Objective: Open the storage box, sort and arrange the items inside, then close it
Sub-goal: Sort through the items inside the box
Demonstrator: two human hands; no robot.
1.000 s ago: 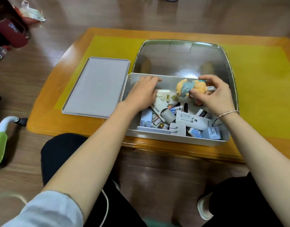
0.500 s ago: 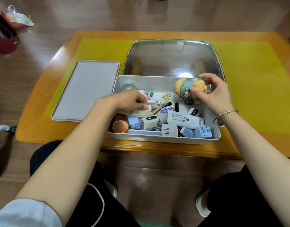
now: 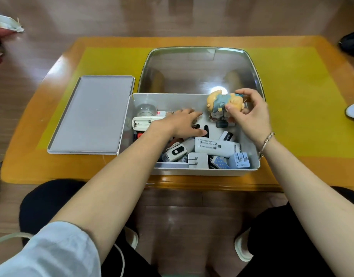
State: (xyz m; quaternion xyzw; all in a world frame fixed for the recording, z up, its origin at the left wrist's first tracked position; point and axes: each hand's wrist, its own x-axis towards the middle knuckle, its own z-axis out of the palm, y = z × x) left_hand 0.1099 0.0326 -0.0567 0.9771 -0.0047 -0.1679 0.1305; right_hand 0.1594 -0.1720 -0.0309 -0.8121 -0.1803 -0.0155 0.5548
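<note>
While sorting in open storage box [image 3: 192, 171] | lid [image 3: 90, 114] off, aside | right hand [image 3: 250, 114] pinching figurine [image 3: 224, 102] | left hand [image 3: 182, 124] fingers spread over clutter | arranging, closing left

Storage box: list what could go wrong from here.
1. The right hand holds the figurine only by its fingertips above the storage box; it might slip onto the chargers.
2. The left hand lies flat among loose clutter and could push small clips under larger items.
</note>
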